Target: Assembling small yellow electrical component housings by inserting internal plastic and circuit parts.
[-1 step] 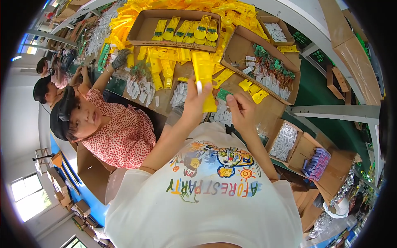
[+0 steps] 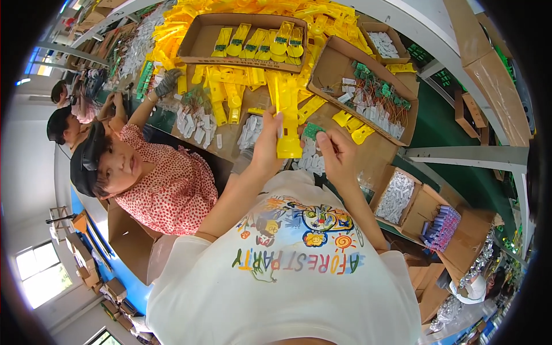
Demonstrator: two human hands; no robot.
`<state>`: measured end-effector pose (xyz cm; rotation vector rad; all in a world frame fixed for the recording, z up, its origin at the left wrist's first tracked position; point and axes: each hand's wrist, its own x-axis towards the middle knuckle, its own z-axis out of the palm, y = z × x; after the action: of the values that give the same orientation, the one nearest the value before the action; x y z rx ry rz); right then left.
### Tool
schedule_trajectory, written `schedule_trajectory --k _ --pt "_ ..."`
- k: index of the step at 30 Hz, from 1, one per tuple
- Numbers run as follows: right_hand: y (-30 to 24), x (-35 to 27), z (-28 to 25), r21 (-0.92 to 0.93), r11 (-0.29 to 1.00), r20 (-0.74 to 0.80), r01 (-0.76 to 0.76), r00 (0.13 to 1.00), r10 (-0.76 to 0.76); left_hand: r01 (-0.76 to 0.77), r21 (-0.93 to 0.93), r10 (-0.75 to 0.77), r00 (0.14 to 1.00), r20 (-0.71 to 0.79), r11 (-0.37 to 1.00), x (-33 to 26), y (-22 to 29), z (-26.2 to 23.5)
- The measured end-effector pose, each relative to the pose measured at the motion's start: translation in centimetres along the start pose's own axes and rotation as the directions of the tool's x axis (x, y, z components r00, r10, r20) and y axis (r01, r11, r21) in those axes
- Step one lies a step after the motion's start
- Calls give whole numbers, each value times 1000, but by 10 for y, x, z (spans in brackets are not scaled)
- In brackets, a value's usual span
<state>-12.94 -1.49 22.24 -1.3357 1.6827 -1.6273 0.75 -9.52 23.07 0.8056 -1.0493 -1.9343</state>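
Nothing moved; left hand (image 2: 267,146) grips long yellow plastic housing (image 2: 286,115), right hand (image 2: 336,152) pinches green board (image 2: 312,130).

Daylight comes through windows (image 2: 40,276) far below the fingers, at the lower left. A blue floor (image 2: 123,282) runs beside stacked cardboard boxes (image 2: 86,267). Beyond the fingers stretches a long workbench (image 2: 379,152) with a green mat (image 2: 454,132) on its right part. White metal frame rails (image 2: 460,154) cross to the right of the fingers.

Yellow parts (image 2: 230,98), cardboard trays (image 2: 322,75) crowd bench.
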Motion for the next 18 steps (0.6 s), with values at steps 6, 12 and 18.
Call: schedule_trajectory --k 6,12,18 --pt "-19 0 1 -103 995 48 9 999 -4 231 -321 -189 969 157 919 0 -17 -5" --pt "-26 -1 10 -92 995 35 31 999 -28 261 -381 -202 961 187 887 -6 -26 2" --pt "-31 0 10 -181 966 33 187 982 -184 256 -369 -177 956 235 893 -7 -30 2"
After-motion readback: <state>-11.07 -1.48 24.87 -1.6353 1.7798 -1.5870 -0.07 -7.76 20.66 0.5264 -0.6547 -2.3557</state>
